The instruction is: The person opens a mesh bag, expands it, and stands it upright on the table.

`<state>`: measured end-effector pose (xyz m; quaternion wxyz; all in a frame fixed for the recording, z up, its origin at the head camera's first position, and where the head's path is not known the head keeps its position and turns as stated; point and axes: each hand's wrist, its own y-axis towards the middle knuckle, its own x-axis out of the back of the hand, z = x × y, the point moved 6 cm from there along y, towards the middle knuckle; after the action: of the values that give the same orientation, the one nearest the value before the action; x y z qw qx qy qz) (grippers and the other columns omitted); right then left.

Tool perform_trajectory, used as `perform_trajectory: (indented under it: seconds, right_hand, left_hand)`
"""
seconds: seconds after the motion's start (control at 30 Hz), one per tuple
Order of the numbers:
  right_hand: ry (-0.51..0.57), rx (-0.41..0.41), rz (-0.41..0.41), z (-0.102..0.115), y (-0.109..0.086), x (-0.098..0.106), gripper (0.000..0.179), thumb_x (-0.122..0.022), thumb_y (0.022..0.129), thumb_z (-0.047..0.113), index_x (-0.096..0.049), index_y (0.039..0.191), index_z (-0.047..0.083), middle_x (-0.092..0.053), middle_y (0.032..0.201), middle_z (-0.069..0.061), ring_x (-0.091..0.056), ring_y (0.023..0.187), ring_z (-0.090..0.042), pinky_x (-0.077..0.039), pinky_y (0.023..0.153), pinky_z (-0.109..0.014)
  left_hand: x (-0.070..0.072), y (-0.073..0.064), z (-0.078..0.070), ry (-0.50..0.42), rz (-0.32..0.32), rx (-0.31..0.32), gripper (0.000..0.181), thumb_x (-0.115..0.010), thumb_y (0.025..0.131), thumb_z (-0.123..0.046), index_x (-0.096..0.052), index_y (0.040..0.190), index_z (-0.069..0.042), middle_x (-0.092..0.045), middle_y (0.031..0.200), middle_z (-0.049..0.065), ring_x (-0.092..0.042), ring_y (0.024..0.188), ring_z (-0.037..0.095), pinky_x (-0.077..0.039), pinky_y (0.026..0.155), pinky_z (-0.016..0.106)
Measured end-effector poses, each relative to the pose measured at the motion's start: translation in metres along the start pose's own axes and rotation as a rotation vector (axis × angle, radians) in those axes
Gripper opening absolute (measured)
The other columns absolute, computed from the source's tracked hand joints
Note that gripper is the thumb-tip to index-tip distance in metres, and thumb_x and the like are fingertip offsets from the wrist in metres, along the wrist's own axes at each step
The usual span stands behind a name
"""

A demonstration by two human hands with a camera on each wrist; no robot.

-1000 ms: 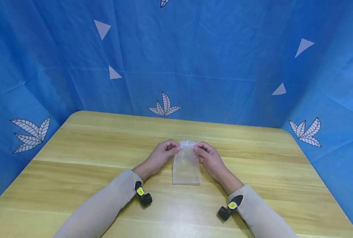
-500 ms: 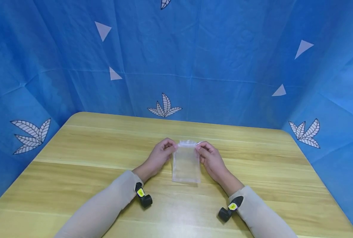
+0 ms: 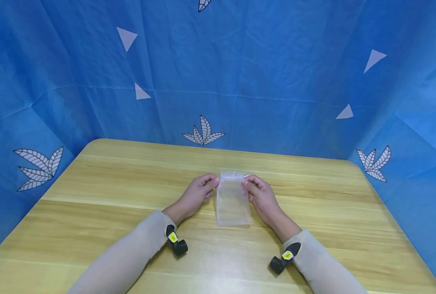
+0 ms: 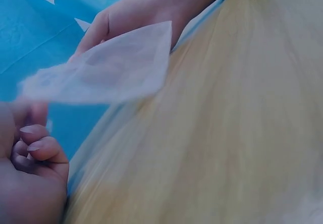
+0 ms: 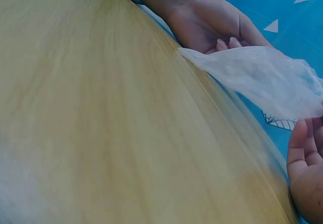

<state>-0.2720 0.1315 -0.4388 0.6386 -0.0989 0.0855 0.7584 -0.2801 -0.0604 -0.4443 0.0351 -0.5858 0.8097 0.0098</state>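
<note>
A small clear zip-lock bag [image 3: 233, 204] is held up between both hands, its zip end away from the person and its bottom edge toward them. My left hand [image 3: 197, 192] pinches its upper left corner between thumb and forefinger. At the upper right corner, my right hand [image 3: 263, 198] pinches it the same way. The left wrist view shows the bag [image 4: 111, 67] raised off the table, with the left hand's other fingers curled below it. In the right wrist view the bag [image 5: 257, 72] looks thin and flat, with no contents visible.
The wooden table [image 3: 111, 179] spreads out under both arms. Behind it and along both sides hangs a blue curtain [image 3: 276, 73] with white leaf and triangle prints. A small black camera [image 3: 180, 247] is strapped to the left wrist, another camera [image 3: 276, 264] to the right.
The bag's lower end has swung slightly to the right, and the bag's top looks flatter and more spread. Both hands keep their pinch and have barely moved.
</note>
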Motion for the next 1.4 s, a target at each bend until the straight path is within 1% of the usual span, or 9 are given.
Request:
perform_trajectory:
  seconds: [0.13,0.3,0.47,0.73,0.9,1.1,1.17,1.27,1.4]
  right_hand:
    - [0.012,0.000,0.001,0.0000,0.0001,-0.0001,0.007,-0.057,0.100,0.011,-0.059,0.095,0.005,-0.056,0.089,-0.004,-0.056,0.074,-0.012,-0.047,0.063,-0.020]
    - [0.012,0.015,0.007,0.0009,0.0004,-0.0007,0.008,-0.057,0.100,0.010,-0.058,0.096,0.003,-0.055,0.089,-0.005,-0.055,0.074,-0.013,-0.046,0.063,-0.020]
    - [-0.003,0.019,0.015,0.0011,-0.0004,-0.0011,0.008,-0.056,0.100,0.009,-0.059,0.095,0.003,-0.056,0.090,-0.005,-0.055,0.074,-0.012,-0.046,0.064,-0.020]
    - [-0.069,0.007,0.043,-0.0011,-0.0016,-0.0017,0.012,-0.059,0.099,0.015,-0.060,0.092,0.006,-0.056,0.086,-0.004,-0.053,0.075,-0.013,-0.043,0.062,-0.021]
    - [-0.066,0.029,0.042,0.0005,-0.0025,-0.0022,0.009,-0.056,0.099,0.010,-0.059,0.092,0.005,-0.055,0.084,-0.004,-0.052,0.072,-0.013,-0.041,0.059,-0.021]
    - [-0.013,0.043,0.007,0.0024,-0.0024,-0.0020,0.010,-0.055,0.099,0.006,-0.059,0.091,0.008,-0.055,0.083,-0.003,-0.051,0.071,-0.013,-0.040,0.059,-0.020]
    - [0.000,0.044,-0.004,0.0026,-0.0023,-0.0016,0.010,-0.055,0.099,0.006,-0.059,0.090,0.009,-0.056,0.084,-0.002,-0.052,0.072,-0.013,-0.041,0.059,-0.019]
    - [-0.013,0.046,0.002,0.0026,-0.0023,-0.0015,0.009,-0.056,0.099,0.008,-0.060,0.091,0.008,-0.056,0.083,-0.002,-0.051,0.072,-0.012,-0.039,0.059,-0.019]
    - [-0.049,0.044,0.028,0.0016,-0.0025,-0.0019,0.009,-0.057,0.099,0.010,-0.059,0.091,0.006,-0.054,0.081,-0.002,-0.047,0.068,-0.012,-0.036,0.057,-0.021]
  left_hand:
    - [-0.0008,-0.0003,-0.0007,0.004,0.014,0.003,0.023,-0.056,0.101,-0.023,-0.063,0.105,-0.001,-0.055,0.084,0.006,-0.036,0.055,0.011,-0.031,0.048,0.021]
    - [0.0000,-0.0010,-0.0014,0.017,0.004,0.004,0.022,-0.060,0.099,-0.022,-0.066,0.105,-0.001,-0.055,0.083,0.005,-0.037,0.056,0.011,-0.032,0.049,0.021]
    - [0.0002,-0.0013,-0.0009,0.023,-0.001,0.006,0.022,-0.062,0.098,-0.020,-0.065,0.106,0.000,-0.052,0.082,0.005,-0.038,0.058,0.012,-0.033,0.050,0.022]
    - [0.0004,-0.0027,0.0001,0.033,-0.009,0.001,0.017,-0.058,0.099,-0.016,-0.064,0.104,-0.001,-0.047,0.074,0.002,-0.037,0.056,0.012,-0.032,0.048,0.022]
    - [0.0033,-0.0018,-0.0001,0.040,-0.053,-0.021,0.014,-0.056,0.098,-0.013,-0.063,0.101,-0.001,-0.044,0.068,0.001,-0.037,0.055,0.013,-0.033,0.049,0.023]
    - [0.0064,-0.0013,-0.0021,0.062,-0.108,-0.050,0.011,-0.056,0.096,-0.010,-0.063,0.099,-0.002,-0.045,0.067,0.001,-0.039,0.057,0.013,-0.035,0.052,0.023]
    - [0.0060,-0.0015,-0.0029,0.063,-0.100,-0.056,0.011,-0.056,0.096,-0.010,-0.062,0.100,-0.002,-0.045,0.067,0.001,-0.039,0.057,0.013,-0.035,0.051,0.023]
    - [0.0039,-0.0013,-0.0035,0.062,-0.059,-0.062,0.016,-0.055,0.099,-0.014,-0.061,0.104,0.000,-0.046,0.070,0.003,-0.039,0.058,0.014,-0.035,0.051,0.022]
    - [0.0018,-0.0007,-0.0018,0.090,-0.008,-0.045,0.027,-0.055,0.101,-0.023,-0.063,0.114,-0.001,-0.050,0.076,0.004,-0.041,0.061,0.013,-0.037,0.052,0.021]
